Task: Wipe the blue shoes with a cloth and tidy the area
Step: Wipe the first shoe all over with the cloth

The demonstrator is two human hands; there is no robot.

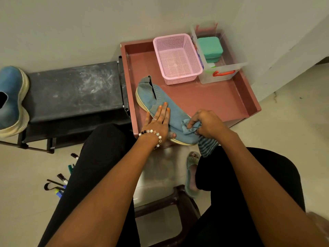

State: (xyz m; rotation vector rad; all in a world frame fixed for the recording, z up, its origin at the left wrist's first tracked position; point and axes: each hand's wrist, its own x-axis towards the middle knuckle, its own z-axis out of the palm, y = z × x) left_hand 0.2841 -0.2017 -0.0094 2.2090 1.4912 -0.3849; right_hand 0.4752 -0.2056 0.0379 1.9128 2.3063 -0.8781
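Note:
A blue knit shoe [160, 102] with a cream sole lies on its side on the dusky-pink tray table [213, 98], toe toward me. My left hand [157, 120] lies flat on the shoe's middle with straight fingers, pressing it down. My right hand [206, 123] grips a bunched blue striped cloth [204, 141] against the toe of the shoe; the cloth's tail hangs over the table's front edge. The second blue shoe [10, 100] stands on the dusty black rack [76, 88] at the far left.
A pink mesh basket [176, 57] and a clear box [222, 68] holding green sponges sit at the table's back. Markers and pens [60, 180] lie on the floor at left. My legs, a slippered foot [191, 175] and a dark stool [170, 202] are below.

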